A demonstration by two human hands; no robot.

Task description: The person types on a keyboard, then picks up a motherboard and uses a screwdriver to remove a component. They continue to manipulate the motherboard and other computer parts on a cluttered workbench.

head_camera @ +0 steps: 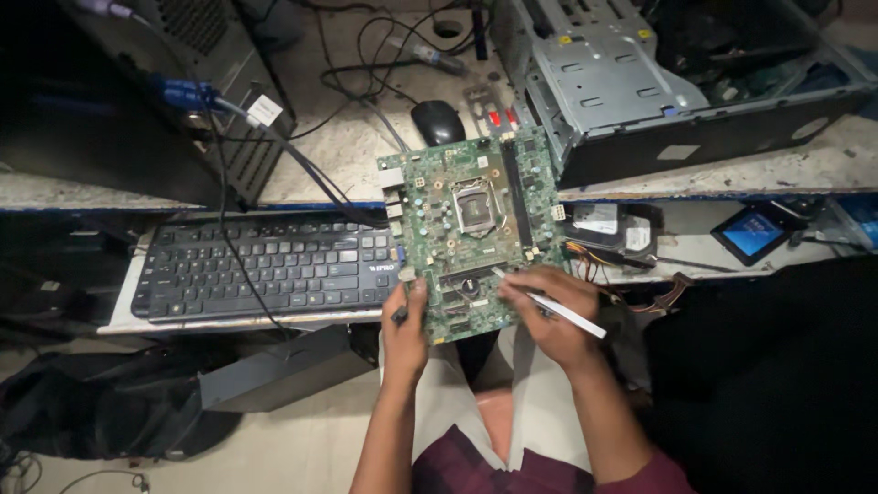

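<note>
A green computer motherboard [471, 233] with a square processor socket [474, 204] is held tilted above my lap. My left hand [407, 329] grips its lower left edge, thumb on top of the board. My right hand [547, 316] is at the board's lower right corner and holds a thin white pen-like tool [553, 306], its tip resting on the board near the bottom slots.
A black keyboard [265, 270] lies on a pull-out tray to the left. An open grey computer case [640, 82] sits on the desk at the back right, a black mouse [437, 121] and cables behind the board. A hard drive [608, 229] and small dark device [754, 233] lie right.
</note>
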